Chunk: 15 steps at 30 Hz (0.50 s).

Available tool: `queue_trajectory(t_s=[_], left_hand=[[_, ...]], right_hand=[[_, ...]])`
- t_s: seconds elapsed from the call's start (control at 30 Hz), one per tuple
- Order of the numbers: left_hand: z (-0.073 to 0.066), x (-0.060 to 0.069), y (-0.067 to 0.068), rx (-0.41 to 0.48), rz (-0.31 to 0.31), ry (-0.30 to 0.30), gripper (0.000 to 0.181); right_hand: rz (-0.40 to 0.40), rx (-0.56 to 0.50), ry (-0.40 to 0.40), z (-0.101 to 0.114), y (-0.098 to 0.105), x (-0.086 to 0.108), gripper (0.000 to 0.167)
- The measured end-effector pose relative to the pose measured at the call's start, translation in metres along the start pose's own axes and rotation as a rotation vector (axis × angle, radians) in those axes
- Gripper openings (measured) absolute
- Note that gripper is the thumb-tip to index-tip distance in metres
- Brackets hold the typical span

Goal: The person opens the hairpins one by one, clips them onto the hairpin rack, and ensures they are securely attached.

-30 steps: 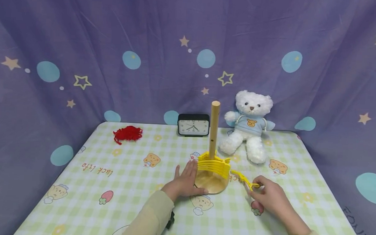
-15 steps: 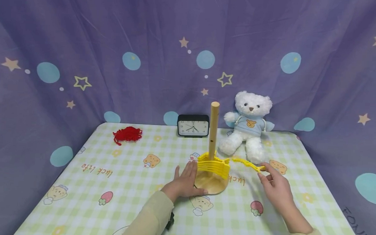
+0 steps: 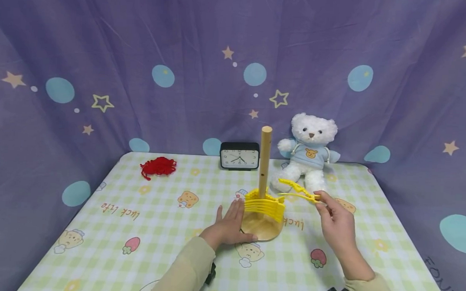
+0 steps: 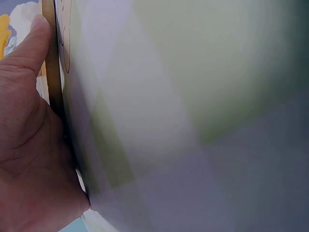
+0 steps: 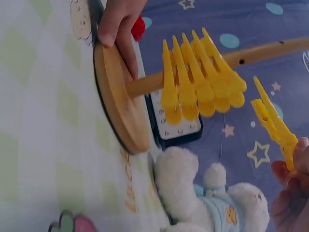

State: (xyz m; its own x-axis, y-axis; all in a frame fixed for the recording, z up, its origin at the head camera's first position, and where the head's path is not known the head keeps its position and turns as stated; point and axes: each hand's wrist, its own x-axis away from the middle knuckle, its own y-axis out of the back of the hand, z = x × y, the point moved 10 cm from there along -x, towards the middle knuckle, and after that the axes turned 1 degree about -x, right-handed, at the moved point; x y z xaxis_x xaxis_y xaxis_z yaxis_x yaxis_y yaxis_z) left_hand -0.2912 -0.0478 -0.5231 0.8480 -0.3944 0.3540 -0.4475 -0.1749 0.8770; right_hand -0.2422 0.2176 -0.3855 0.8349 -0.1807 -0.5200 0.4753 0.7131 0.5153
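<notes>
A wooden stand, a round base (image 3: pixel 261 228) with an upright rod (image 3: pixel 265 160), stands on the table. Several yellow hair clips (image 3: pixel 264 208) are stacked around the rod's lower part, above the base. My left hand (image 3: pixel 229 228) rests against the left side of the base with straight fingers; its thumb (image 4: pixel 36 43) lies along the base's near edge. To the right of the stand, my right hand (image 3: pixel 337 221) pinches another yellow hair clip (image 5: pixel 275 125) at one end, above the table. The clip's two arms are spread apart and point toward the rod without touching it.
A black alarm clock (image 3: pixel 239 156) stands behind the rod. The white teddy bear (image 3: pixel 311 153) sits at the back right, close behind the held clip. A heap of red yarn (image 3: pixel 158 166) lies at the back left of the checked tablecloth (image 3: pixel 167 229).
My right hand has risen with the hair clip and then moved left toward the rod. The clip's arms have spread apart. My left hand stays against the base.
</notes>
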Motion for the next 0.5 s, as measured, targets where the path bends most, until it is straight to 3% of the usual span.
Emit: queue_trajectory(t_s=[0.5], left_hand=[[0.010,-0.014,-0.013,0.009,-0.007,0.003,0.123]], right_hand=[[0.111,0.032,0.189,0.052,-0.054,-0.011,0.020]])
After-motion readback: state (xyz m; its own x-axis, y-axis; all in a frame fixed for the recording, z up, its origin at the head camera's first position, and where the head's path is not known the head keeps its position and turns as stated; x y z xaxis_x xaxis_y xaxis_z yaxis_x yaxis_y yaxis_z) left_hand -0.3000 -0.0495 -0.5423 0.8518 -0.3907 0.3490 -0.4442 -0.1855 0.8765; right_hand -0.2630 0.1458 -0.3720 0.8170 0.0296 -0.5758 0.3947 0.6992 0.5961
